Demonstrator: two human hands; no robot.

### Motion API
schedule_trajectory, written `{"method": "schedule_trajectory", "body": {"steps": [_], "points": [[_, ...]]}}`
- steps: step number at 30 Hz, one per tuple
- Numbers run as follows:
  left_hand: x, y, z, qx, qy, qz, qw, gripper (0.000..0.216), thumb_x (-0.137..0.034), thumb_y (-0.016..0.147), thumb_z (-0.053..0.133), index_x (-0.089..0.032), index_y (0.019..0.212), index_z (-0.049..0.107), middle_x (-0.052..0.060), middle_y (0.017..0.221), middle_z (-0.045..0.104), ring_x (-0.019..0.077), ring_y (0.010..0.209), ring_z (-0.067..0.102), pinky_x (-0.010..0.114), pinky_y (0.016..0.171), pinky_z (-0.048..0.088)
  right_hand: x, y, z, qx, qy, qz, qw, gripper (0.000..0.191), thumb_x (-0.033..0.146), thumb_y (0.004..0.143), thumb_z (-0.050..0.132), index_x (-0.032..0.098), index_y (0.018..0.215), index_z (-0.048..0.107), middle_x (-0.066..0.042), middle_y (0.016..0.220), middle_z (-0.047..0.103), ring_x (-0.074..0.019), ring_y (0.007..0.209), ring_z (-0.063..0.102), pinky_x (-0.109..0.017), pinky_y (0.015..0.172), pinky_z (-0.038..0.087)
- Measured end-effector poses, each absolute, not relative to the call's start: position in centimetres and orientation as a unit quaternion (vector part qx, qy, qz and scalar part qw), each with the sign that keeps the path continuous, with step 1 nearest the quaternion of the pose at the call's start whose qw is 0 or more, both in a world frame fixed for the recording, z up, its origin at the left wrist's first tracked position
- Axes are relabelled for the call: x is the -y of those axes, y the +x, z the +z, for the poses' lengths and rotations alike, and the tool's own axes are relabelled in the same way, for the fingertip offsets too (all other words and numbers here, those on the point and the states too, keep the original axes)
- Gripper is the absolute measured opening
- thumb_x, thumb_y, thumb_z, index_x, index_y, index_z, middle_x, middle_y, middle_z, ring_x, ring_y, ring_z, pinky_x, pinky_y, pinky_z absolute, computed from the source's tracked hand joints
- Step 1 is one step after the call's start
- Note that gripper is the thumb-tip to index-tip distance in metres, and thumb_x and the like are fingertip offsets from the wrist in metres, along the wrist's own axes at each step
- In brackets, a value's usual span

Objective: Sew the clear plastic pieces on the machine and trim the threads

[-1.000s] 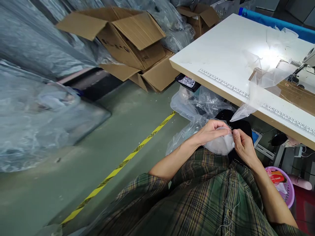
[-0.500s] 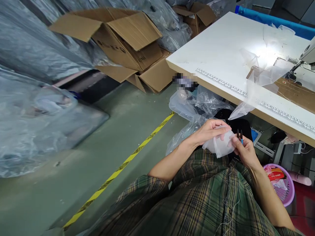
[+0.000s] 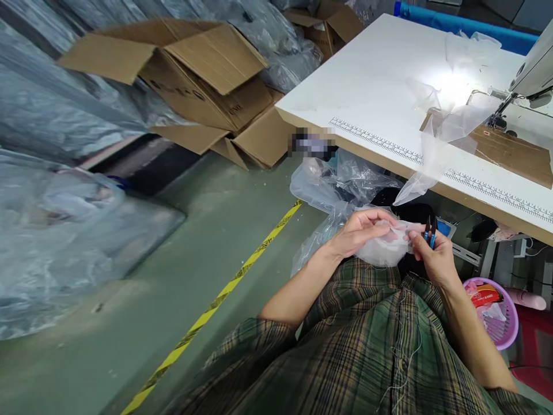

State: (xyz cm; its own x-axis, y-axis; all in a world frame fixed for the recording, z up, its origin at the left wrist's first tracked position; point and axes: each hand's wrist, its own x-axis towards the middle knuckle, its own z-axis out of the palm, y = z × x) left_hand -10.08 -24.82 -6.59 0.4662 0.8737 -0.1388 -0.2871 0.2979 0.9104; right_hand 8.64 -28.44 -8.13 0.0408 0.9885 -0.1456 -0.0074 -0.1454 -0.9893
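Observation:
Above my lap a piece of sheer white fabric (image 3: 382, 251) is stretched between my two hands. My left hand (image 3: 365, 230) pinches it from the left, its fingers partly covered by the cloth. On the other side my right hand (image 3: 430, 248) grips the fabric's edge between thumb and fingers. Small blue-handled thread snips (image 3: 432, 237) are also tucked in that right hand, dark blades pointing up. More sheer white fabric (image 3: 432, 155) lies on the white sewing table (image 3: 354, 75), and one end hangs over its front edge.
A sewing machine (image 3: 531, 75) stands at the table's right. Open cardboard boxes (image 3: 207, 86) and plastic-wrapped bundles (image 3: 64, 230) sit to the left. Clear plastic (image 3: 319, 184) hangs below the table corner. A purple basket (image 3: 510, 328) stands at lower right, and yellow tape (image 3: 224, 294) crosses the floor.
The fabric between my hands has turned and is now drawn out sideways. My right hand has shifted slightly right, showing more of the snips. The whole view has swung a little to the right.

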Motion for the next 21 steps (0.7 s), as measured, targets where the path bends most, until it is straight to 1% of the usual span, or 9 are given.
{"method": "schedule_trajectory", "body": {"steps": [2, 3, 4, 7, 9, 13, 16, 18, 21], "points": [[24.7, -10.2, -6.3, -0.294, 0.432, 0.359, 0.774, 0.055, -0.064, 0.066, 0.082, -0.012, 0.062, 0.065, 0.012, 0.098, 0.074, 0.0203, 0.082, 0.069, 0.033, 0.077, 0.055, 28.4, 8.9, -7.5, 0.485, -0.535, 0.500, 0.478, 0.042, 0.058, 0.075, 0.071, 0.019, 0.089, 0.071, 0.002, 0.060, 0.064, -0.0082, 0.042, 0.043, -0.023, 0.041, 0.034], [24.5, -10.1, -6.2, -0.288, 0.421, 0.342, 0.789, 0.060, -0.067, 0.068, 0.079, -0.012, 0.057, 0.061, 0.012, 0.095, 0.074, 0.0196, 0.079, 0.069, 0.032, 0.075, 0.055, 28.4, 9.0, -7.2, 0.507, -0.530, 0.485, 0.476, 0.039, 0.056, 0.078, 0.070, 0.019, 0.090, 0.071, 0.002, 0.061, 0.062, -0.0087, 0.044, 0.045, -0.024, 0.042, 0.036], [24.3, -10.0, -6.0, -0.291, 0.411, 0.329, 0.799, 0.061, -0.068, 0.069, 0.077, -0.012, 0.056, 0.058, 0.011, 0.089, 0.073, 0.0178, 0.075, 0.068, 0.031, 0.073, 0.054, 28.4, 9.0, -6.8, 0.530, -0.524, 0.470, 0.473, 0.036, 0.054, 0.080, 0.068, 0.019, 0.089, 0.071, 0.002, 0.062, 0.062, -0.0094, 0.046, 0.047, -0.024, 0.043, 0.037], [23.5, -9.4, -5.5, -0.322, 0.416, 0.317, 0.789, 0.052, -0.058, 0.066, 0.085, -0.012, 0.073, 0.060, 0.002, 0.074, 0.066, 0.0106, 0.066, 0.062, 0.025, 0.067, 0.049, 28.5, 9.0, -5.7, 0.591, -0.510, 0.418, 0.465, 0.028, 0.048, 0.084, 0.065, 0.020, 0.086, 0.070, 0.000, 0.069, 0.065, -0.0122, 0.055, 0.054, -0.026, 0.051, 0.045], [23.0, -9.3, -5.0, -0.327, 0.449, 0.316, 0.769, 0.051, -0.047, 0.060, 0.092, -0.013, 0.083, 0.061, -0.002, 0.072, 0.063, 0.0076, 0.065, 0.058, 0.022, 0.065, 0.046, 28.5, 8.8, -5.4, 0.613, -0.514, 0.385, 0.460, 0.025, 0.046, 0.085, 0.064, 0.021, 0.085, 0.070, -0.001, 0.071, 0.066, -0.0139, 0.060, 0.058, -0.027, 0.056, 0.048], [22.0, -9.7, -3.5, -0.312, 0.537, 0.274, 0.734, 0.047, -0.032, 0.059, 0.093, -0.012, 0.091, 0.065, -0.004, 0.071, 0.061, 0.0061, 0.063, 0.054, 0.022, 0.064, 0.044, 28.5, 8.8, -5.2, 0.625, -0.530, 0.338, 0.463, 0.026, 0.048, 0.085, 0.064, 0.021, 0.085, 0.067, -0.001, 0.073, 0.067, -0.0153, 0.065, 0.060, -0.028, 0.060, 0.050], [21.5, -10.2, -2.6, -0.316, 0.598, 0.242, 0.696, 0.039, -0.029, 0.063, 0.089, -0.012, 0.093, 0.071, -0.004, 0.067, 0.061, 0.0066, 0.060, 0.052, 0.022, 0.060, 0.043, 28.5, 8.9, -5.0, 0.633, -0.525, 0.335, 0.460, 0.024, 0.045, 0.087, 0.063, 0.021, 0.085, 0.065, -0.001, 0.072, 0.067, -0.0145, 0.063, 0.059, -0.027, 0.060, 0.049], [21.2, -10.5, -2.3, -0.322, 0.628, 0.226, 0.671, 0.032, -0.029, 0.067, 0.086, -0.012, 0.093, 0.076, -0.002, 0.067, 0.065, 0.0084, 0.062, 0.055, 0.023, 0.061, 0.044, 28.5, 8.9, -4.8, 0.638, -0.518, 0.337, 0.460, 0.021, 0.043, 0.088, 0.063, 0.022, 0.085, 0.064, 0.000, 0.070, 0.067, -0.0139, 0.061, 0.058, -0.026, 0.058, 0.049], [21.0, -10.8, -2.4, -0.317, 0.648, 0.209, 0.660, 0.026, -0.031, 0.070, 0.084, -0.015, 0.090, 0.079, 0.004, 0.077, 0.074, 0.0122, 0.070, 0.063, 0.025, 0.067, 0.049, 28.7, 8.9, -4.7, 0.645, -0.509, 0.334, 0.462, 0.020, 0.041, 0.089, 0.062, 0.022, 0.084, 0.063, 0.000, 0.069, 0.067, -0.0141, 0.061, 0.059, -0.027, 0.059, 0.049]]}}
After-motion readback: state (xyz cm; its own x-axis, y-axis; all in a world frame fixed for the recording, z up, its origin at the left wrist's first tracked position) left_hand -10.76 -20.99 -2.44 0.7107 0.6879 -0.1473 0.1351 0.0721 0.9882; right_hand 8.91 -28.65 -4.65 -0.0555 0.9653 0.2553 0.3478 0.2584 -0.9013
